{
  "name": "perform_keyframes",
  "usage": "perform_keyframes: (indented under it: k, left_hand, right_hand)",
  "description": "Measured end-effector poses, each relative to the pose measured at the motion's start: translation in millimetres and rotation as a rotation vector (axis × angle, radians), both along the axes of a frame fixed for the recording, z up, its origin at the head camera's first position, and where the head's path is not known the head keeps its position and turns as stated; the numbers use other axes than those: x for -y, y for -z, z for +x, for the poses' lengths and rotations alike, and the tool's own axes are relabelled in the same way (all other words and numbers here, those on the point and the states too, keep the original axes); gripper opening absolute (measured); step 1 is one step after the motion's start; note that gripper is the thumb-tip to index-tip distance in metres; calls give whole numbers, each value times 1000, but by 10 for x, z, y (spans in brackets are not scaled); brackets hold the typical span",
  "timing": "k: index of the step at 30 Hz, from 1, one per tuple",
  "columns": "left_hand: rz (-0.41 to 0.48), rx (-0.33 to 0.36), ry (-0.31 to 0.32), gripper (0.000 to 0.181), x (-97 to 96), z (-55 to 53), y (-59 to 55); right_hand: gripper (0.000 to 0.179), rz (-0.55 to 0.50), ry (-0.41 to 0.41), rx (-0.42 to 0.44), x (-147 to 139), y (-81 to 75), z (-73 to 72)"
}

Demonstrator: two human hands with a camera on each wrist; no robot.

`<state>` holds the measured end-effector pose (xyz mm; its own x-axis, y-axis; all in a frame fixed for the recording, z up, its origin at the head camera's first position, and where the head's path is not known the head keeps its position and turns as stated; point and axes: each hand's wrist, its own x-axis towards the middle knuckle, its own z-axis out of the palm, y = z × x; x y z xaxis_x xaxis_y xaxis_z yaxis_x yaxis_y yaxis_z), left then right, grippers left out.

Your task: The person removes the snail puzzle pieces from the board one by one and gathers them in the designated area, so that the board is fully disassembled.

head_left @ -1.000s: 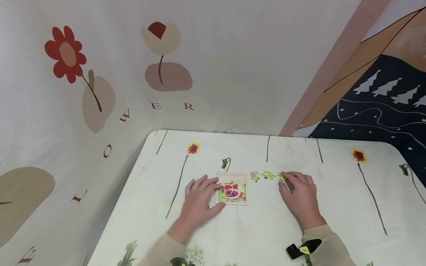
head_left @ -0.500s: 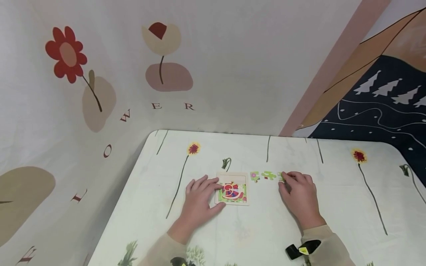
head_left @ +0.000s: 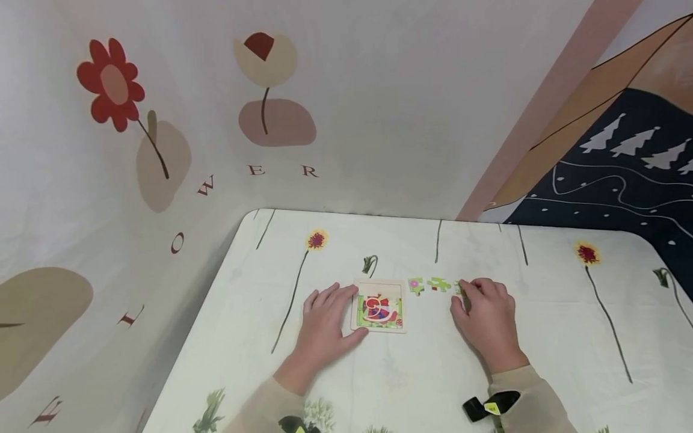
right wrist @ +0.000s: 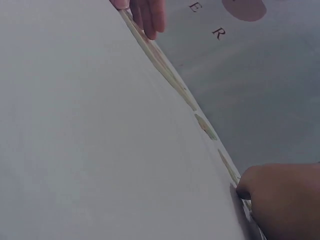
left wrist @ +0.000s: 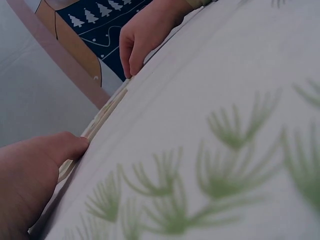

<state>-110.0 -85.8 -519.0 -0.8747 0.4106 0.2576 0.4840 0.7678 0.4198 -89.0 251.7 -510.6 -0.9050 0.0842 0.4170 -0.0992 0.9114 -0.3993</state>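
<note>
A square wooden jigsaw board (head_left: 381,287) lies on the table, its lower part filled with a red, blue and green picture. Its upper part shows bare wood. My left hand (head_left: 323,328) rests at the board's left side, thumb at the near left corner and fingertips by the upper left edge. To the right of the board, my right hand (head_left: 488,322) pinches a small green puzzle piece (head_left: 458,287) between thumb and index finger, at table height. Most of that piece is hidden by the fingers. Between it and the board lie a green piece (head_left: 439,284) and a piece with a pink flower (head_left: 415,286).
The white table (head_left: 547,337) has printed flowers and grass. Its far edge meets a pale fabric wall (head_left: 379,120) with flowers and letters. A dark panel with trees (head_left: 622,162) hangs at the right. Black bands (head_left: 503,402) sit on both wrists.
My left index finger has moved off the picture to the board's upper left edge. The piece at my right hand sits slightly farther from the middle piece. The head view has shifted slightly.
</note>
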Motion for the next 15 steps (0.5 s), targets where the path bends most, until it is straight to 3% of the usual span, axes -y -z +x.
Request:
perform_keyframes:
  k: [5, 9, 15]
  left_hand:
    - [-1, 4, -7, 78, 0, 0, -14]
    - [-3, 18, -9, 78, -2, 9, -24]
    - [-21, 13, -10, 78, -1, 17, -33]
  right_hand:
    - [53, -13, -65, -51, 50, -18, -29]
    - [44, 31, -178, -133, 216, -5, -47]
    - [37, 36, -272, -110, 632, -4, -51]
